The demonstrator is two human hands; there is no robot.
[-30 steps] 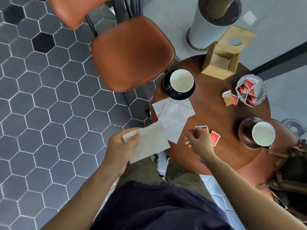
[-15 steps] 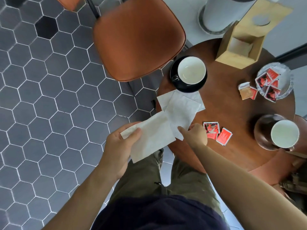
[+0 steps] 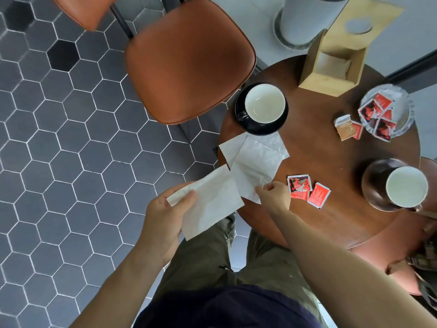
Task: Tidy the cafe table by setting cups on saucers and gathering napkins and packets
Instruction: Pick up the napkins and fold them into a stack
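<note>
Now | left hand (image 3: pixel 163 216) is pinching one paper napkin (image 3: pixel 210 202) off the desk (image 3: pixel 331 221) edge | right hand (image 3: pixel 275 195) is pinching the near corner of the top napkin (image 3: pixel 255 166), lying just ahead, toward the black cup (image 3: pixel 264 102) | red sugar packets (image 3: pixel 307 189) just right of it | print is not readable

Bench (image 3: pixel 314 223): round, dark brown wood.
Far left edge: a black saucer (image 3: pixel 260 127) carried a white-lined cup (image 3: pixel 264 102).
Left edge: two white napkins (image 3: pixel 256 159) lay overlapped, one corner hanging past the rim.
Near middle: three red packets (image 3: pixel 307 191) lay loose, just beside the napkins.
Far side: a wooden napkin box (image 3: pixel 331 74) stood open.
Far right: a glass dish (image 3: pixel 402 114) held red packets; a brown packet (image 3: pixel 346 127) lay beside it.
Right edge: a brown saucer (image 3: pixel 376 183) carried another cup (image 3: pixel 406 187), set off-centre.
</note>
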